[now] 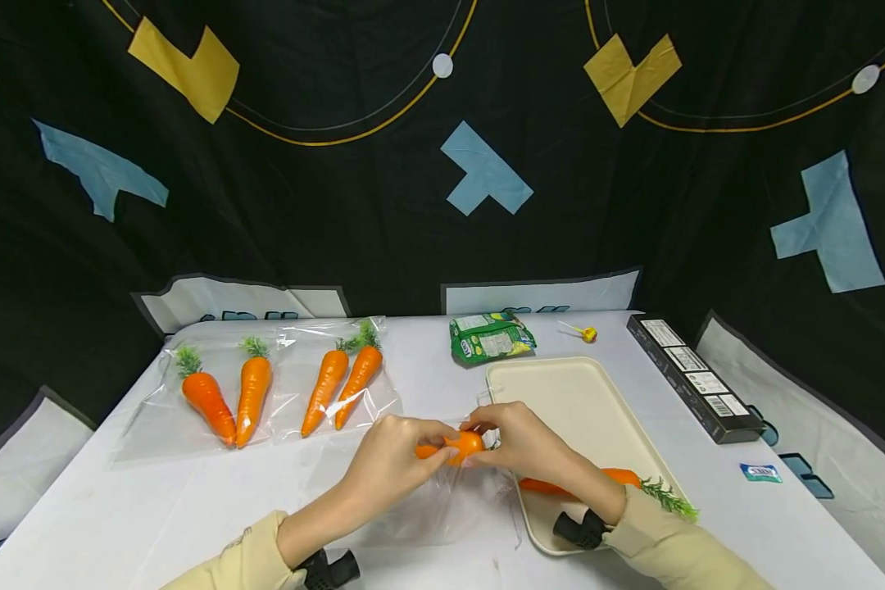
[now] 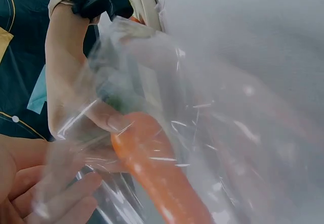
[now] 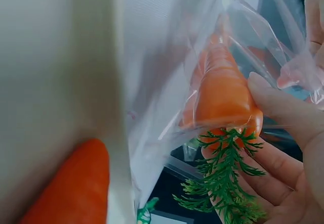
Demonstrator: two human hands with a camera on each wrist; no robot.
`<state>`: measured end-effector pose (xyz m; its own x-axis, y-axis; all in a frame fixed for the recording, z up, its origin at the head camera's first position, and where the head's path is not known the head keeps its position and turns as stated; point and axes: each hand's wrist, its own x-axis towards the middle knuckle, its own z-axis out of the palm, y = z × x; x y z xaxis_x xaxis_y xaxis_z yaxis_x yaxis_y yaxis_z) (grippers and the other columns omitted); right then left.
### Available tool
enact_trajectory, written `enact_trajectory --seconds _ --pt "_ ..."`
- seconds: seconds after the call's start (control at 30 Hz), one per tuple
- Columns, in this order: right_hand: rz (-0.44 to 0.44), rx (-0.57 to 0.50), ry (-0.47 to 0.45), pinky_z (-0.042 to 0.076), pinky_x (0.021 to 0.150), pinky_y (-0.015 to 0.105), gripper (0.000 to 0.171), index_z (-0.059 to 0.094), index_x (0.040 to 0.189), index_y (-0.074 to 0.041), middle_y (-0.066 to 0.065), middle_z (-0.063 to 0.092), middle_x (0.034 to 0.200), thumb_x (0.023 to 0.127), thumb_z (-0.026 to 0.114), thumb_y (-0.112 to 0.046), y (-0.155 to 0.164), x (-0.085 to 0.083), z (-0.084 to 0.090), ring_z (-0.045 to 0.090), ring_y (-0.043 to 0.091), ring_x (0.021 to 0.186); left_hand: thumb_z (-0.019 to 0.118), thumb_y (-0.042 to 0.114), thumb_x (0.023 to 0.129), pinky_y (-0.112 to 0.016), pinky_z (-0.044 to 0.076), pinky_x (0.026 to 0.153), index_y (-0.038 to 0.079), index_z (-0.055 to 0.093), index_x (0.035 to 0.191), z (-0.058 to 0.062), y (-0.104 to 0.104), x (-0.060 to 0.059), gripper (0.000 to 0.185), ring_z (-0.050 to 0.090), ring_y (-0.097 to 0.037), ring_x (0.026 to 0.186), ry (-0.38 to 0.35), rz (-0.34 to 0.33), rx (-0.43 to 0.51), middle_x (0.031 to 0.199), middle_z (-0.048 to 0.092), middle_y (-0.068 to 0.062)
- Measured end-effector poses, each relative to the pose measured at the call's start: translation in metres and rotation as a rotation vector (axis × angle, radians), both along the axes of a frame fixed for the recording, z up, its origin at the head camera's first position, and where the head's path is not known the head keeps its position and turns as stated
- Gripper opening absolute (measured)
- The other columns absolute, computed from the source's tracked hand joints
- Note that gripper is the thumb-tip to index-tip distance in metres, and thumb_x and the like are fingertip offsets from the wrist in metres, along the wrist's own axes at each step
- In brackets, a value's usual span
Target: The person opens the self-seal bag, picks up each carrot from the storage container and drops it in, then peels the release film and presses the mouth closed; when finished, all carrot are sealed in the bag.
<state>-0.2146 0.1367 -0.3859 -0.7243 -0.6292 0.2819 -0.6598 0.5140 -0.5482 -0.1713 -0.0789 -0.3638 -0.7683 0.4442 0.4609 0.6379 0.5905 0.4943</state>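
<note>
Both hands meet over the white table point(image 1: 155, 508) around an orange toy carrot point(image 1: 463, 445) that sits partly inside a clear plastic bag point(image 1: 442, 500). My right hand point(image 1: 519, 442) grips the carrot's point(image 3: 223, 90) thick end by its green leaves point(image 3: 225, 183). My left hand point(image 1: 391, 455) pinches the bag's point(image 2: 212, 133) opening around the carrot point(image 2: 157, 168). Another carrot point(image 1: 619, 477) lies on the cream tray point(image 1: 583, 401) under my right forearm, and its tip point(image 3: 71, 188) shows in the right wrist view.
Two clear bags point(image 1: 265, 385) with two carrots each lie at the back left. A green snack packet point(image 1: 490, 336) and a lollipop point(image 1: 584, 332) lie behind the tray. A long black box point(image 1: 693, 377) and a small blue sachet point(image 1: 760, 473) are on the right.
</note>
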Motion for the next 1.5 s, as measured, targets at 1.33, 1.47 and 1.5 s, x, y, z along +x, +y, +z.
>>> enact_trajectory --seconds 1.33,1.47,1.5 --pt "-0.162 -0.013 -0.015 0.054 0.084 0.038 0.027 0.072 0.107 -0.017 -0.01 0.07 0.103 0.081 0.079 -0.02 0.066 0.028 0.011 0.064 0.014 0.095 0.078 0.011 0.079 -0.026 0.056 0.071 0.014 0.077 0.09 0.001 -0.005 -0.005 0.011 0.07 -0.01 0.078 0.0 0.028 0.028 0.081 0.074 0.006" --pt "-0.192 0.013 -0.018 0.054 0.084 0.038 0.026 0.072 0.106 -0.018 -0.008 0.07 0.102 0.082 0.079 -0.022 0.086 0.037 0.009 0.064 0.014 0.095 0.078 0.01 0.079 -0.025 0.056 0.071 0.014 0.077 0.09 0.0 -0.005 -0.005 0.012 0.07 -0.009 0.076 -0.003 0.022 0.033 0.081 0.074 0.005" --pt "-0.201 0.02 -0.016 0.054 0.084 0.037 0.026 0.072 0.107 -0.018 -0.008 0.07 0.102 0.082 0.078 -0.024 0.091 0.039 0.009 0.064 0.014 0.095 0.077 0.009 0.079 -0.024 0.056 0.07 0.014 0.077 0.09 0.0 -0.005 -0.005 0.012 0.07 -0.009 0.076 -0.006 0.021 0.031 0.081 0.073 0.005"
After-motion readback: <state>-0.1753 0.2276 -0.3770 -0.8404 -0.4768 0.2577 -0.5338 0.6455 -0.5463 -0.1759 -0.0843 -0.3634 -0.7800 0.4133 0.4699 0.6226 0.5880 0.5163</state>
